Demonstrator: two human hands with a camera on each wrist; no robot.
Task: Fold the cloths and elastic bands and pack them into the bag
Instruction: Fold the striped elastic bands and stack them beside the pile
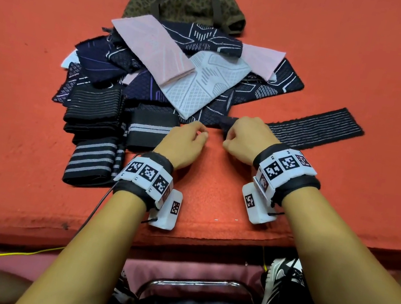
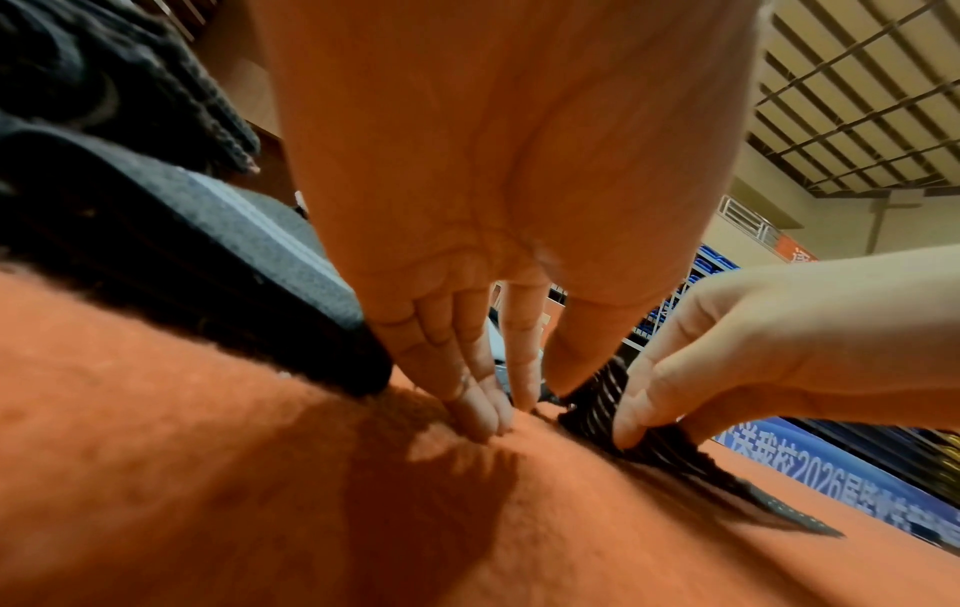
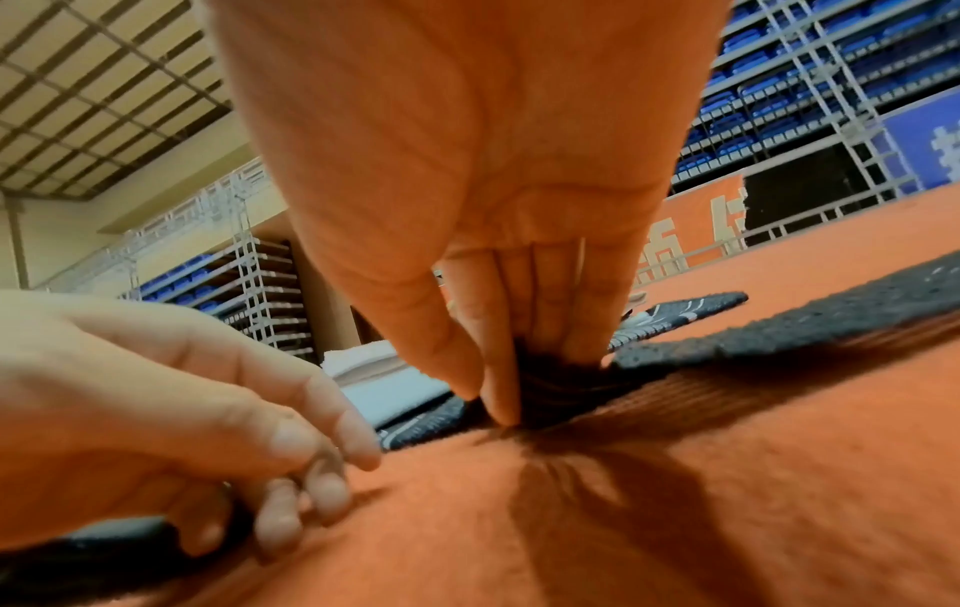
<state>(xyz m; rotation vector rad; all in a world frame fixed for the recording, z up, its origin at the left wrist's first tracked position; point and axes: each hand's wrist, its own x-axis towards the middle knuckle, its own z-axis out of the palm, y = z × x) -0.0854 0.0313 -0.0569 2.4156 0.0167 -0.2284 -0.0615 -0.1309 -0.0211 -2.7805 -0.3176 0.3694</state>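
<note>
One long black elastic band with thin white stripes (image 1: 316,128) lies flat on orange desk (image 1: 214,188), stretching away from right hand (image 1: 244,139) | right hand pinches its near end | left hand (image 1: 183,144) beside it, relaxed, holding nothing | advice: left takes the other corner, fold squarely, edges matched.

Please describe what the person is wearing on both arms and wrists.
Both forearms are bare, without sleeves. Each wrist carries a black fabric band topped with white blocks printed with black square code markers. A white camera box with one more marker hangs under each wrist. A thin black cable runs from the left band.
</note>
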